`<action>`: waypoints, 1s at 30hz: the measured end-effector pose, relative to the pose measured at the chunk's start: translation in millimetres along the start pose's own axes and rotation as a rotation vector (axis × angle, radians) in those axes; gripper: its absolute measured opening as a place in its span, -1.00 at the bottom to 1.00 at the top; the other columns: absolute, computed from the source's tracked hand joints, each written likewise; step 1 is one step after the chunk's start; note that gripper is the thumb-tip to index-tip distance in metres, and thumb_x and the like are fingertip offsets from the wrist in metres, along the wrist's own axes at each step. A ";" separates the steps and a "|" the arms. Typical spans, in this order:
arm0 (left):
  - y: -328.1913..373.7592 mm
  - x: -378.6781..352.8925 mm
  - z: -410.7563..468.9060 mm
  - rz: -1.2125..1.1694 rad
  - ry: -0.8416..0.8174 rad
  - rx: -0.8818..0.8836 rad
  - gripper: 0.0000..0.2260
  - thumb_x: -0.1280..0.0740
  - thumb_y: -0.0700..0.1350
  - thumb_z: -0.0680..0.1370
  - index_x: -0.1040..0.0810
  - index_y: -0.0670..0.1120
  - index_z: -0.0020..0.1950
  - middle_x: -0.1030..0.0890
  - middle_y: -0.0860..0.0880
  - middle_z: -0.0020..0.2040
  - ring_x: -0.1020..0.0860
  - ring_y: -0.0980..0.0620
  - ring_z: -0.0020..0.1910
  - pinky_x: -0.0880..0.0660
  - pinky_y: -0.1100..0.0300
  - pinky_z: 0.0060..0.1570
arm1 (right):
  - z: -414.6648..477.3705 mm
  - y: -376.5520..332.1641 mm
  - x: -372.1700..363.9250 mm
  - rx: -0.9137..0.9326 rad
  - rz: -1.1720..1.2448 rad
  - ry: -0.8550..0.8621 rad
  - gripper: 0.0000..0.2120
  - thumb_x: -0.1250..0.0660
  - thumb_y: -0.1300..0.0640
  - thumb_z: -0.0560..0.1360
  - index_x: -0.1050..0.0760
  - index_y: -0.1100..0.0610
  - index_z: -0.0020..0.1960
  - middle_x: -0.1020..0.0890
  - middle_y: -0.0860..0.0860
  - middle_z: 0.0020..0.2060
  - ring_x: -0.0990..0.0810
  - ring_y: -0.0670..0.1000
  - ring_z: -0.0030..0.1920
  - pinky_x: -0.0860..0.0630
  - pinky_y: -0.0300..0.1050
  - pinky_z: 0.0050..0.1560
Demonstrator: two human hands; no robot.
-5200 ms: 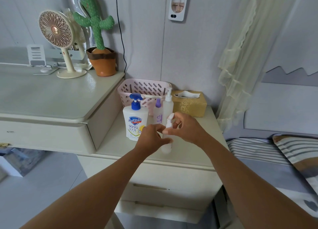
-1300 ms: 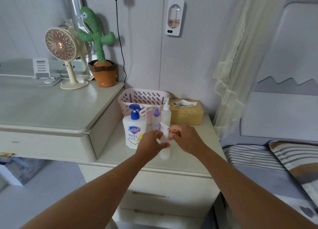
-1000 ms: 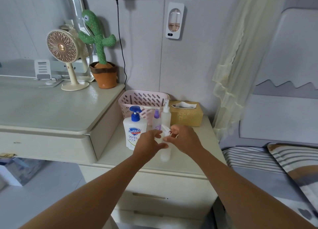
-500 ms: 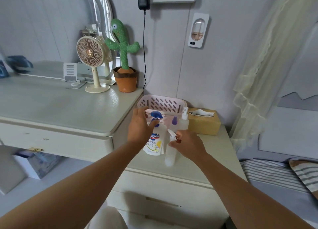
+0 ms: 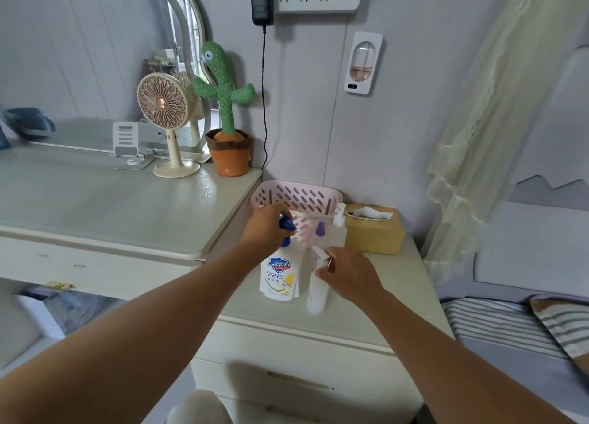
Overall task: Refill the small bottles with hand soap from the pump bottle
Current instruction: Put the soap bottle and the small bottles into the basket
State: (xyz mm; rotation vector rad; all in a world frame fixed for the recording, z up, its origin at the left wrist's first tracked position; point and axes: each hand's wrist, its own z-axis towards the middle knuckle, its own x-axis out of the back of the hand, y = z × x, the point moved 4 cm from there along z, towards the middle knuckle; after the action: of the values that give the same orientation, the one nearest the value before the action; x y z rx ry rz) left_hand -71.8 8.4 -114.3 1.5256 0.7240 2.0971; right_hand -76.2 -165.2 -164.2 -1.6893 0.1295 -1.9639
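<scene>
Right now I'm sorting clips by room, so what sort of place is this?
Probably a bedroom: a bed with striped bedding on the right, a nightstand beside it, and a dressing table with a mirror on the left.

both forearms are bare, uncovered from the wrist back to the edge of view: one left of the pump bottle, one to its right. the left hand and right hand are bare as well. well below the pump bottle, at the bottom edge, a pale, blurred rounded shape shows, perhaps a clothed knee; cannot tell.
</scene>
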 end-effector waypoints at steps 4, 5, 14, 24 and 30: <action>2.8 7.2 -2.4 -0.044 0.053 -0.004 -0.86 -0.38 -0.27 0.48 -0.50 -0.10 0.00 -0.47 0.07 -0.18 -0.42 0.21 -0.31 -0.33 0.47 -0.45 | -1.7 0.5 -1.8 0.015 -0.002 0.007 -0.88 -0.28 0.04 0.47 -0.40 0.06 -0.17 -0.43 -0.10 -0.40 -0.47 -0.01 -0.30 -0.22 -0.26 -0.42; 5.3 12.9 -1.3 -0.074 0.083 -0.006 -0.85 -0.36 -0.29 0.48 -0.50 -0.11 -0.01 -0.46 0.07 -0.21 -0.41 0.23 -0.34 -0.34 0.48 -0.47 | -1.7 0.7 -1.0 0.019 -0.001 0.006 -0.89 -0.28 0.04 0.47 -0.44 0.07 -0.12 -0.47 -0.09 -0.36 -0.50 0.00 -0.27 -0.25 -0.26 -0.40; 35.5 68.3 26.8 -0.186 0.358 -0.136 -0.81 -0.24 -0.41 0.48 -0.51 -0.21 0.02 -0.42 0.14 -0.27 -0.38 0.36 -0.41 -0.34 0.57 -0.37 | 6.4 -10.2 5.9 0.051 -0.037 0.016 -0.74 -0.27 0.01 0.45 -0.24 0.00 -0.32 -0.42 -0.06 -0.38 -0.46 0.02 -0.26 -0.19 -0.22 -0.41; 29.9 86.9 78.3 -0.062 0.559 -0.189 -0.66 -0.27 -0.40 0.42 -0.51 -0.16 0.16 -0.53 -0.08 0.11 -0.39 0.10 -0.04 -0.18 0.38 -0.22 | 45.1 -31.0 41.1 0.107 0.030 0.164 -0.72 -0.28 -0.01 0.42 -0.23 0.04 -0.34 -0.47 -0.03 -0.45 -0.46 0.03 -0.36 -0.22 -0.16 -0.44; 18.3 57.0 114.2 -0.010 0.451 -0.160 -0.71 -0.26 -0.39 0.43 -0.50 -0.18 0.12 -0.53 -0.14 0.08 -0.53 -0.12 -0.03 -0.45 0.06 -0.10 | 62.7 -34.7 48.9 0.081 0.118 0.171 -0.67 -0.30 -0.05 0.44 -0.19 -0.05 -0.35 -0.55 -0.04 -0.40 -0.56 -0.03 -0.32 -0.43 -0.10 -0.35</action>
State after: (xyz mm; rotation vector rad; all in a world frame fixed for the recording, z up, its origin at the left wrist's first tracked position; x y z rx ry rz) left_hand 19.8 47.6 -32.5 0.9707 0.6878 2.4550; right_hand -32.2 -141.1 -93.5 -1.4289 0.2041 -1.9954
